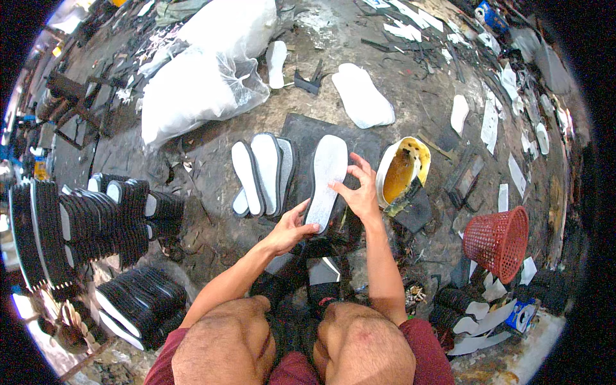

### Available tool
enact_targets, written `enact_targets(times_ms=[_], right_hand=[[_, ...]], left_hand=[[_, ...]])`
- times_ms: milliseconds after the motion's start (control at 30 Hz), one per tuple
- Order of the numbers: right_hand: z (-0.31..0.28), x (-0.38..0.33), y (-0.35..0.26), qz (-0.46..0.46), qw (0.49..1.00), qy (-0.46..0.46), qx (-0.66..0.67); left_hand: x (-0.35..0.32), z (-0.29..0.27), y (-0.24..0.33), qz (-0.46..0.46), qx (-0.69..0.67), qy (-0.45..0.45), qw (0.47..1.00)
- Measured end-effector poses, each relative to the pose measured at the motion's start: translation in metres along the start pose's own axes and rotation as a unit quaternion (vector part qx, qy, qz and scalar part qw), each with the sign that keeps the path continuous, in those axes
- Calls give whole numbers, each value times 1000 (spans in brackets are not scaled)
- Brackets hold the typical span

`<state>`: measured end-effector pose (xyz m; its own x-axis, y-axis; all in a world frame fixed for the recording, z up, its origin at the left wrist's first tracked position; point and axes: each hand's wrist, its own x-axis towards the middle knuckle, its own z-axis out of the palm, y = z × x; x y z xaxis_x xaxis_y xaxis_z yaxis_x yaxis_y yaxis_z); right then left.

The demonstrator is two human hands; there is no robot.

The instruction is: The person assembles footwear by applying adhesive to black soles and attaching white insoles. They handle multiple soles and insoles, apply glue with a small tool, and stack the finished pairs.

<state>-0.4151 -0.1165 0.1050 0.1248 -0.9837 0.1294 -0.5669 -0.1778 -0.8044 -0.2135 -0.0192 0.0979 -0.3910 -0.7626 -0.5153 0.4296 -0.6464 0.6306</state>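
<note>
A shoe sole [326, 176], white on top with a black rim, lies lengthwise on a dark mat [301, 131] in front of me. My left hand [290, 230] pinches its near end. My right hand [360, 191] presses its right edge with spread fingers. Just left of it, three similar soles [263, 172] lie overlapped in a row. A yellow tub of brownish glue [401, 173] stands right beside my right hand.
Rows of stacked black soles [96, 224] fill the left side. Big white plastic sacks [199, 70] lie at the back. A red mesh basket [499, 240] stands at the right. White insole cut-outs [362, 95] and scraps litter the dirty floor. My bare knees [289, 340] are at the bottom.
</note>
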Motion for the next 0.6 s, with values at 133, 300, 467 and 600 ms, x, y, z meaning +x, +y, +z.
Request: enact_targets(times_ms=[133,300,467,600], right_hand=[[2,8,4,125,965,-60,224],[0,2,-12,143,934,-103,311],[-4,-3,-40,135,914,-57,377],[-2,3,-52,121,906,14,405]], left_hand=[[-10,8,15,42,74,-5,996],[-9,9,35,48,157,49,985],[-14,8,45,71,211,69,973],[-18,6,47,65,249,62,964]])
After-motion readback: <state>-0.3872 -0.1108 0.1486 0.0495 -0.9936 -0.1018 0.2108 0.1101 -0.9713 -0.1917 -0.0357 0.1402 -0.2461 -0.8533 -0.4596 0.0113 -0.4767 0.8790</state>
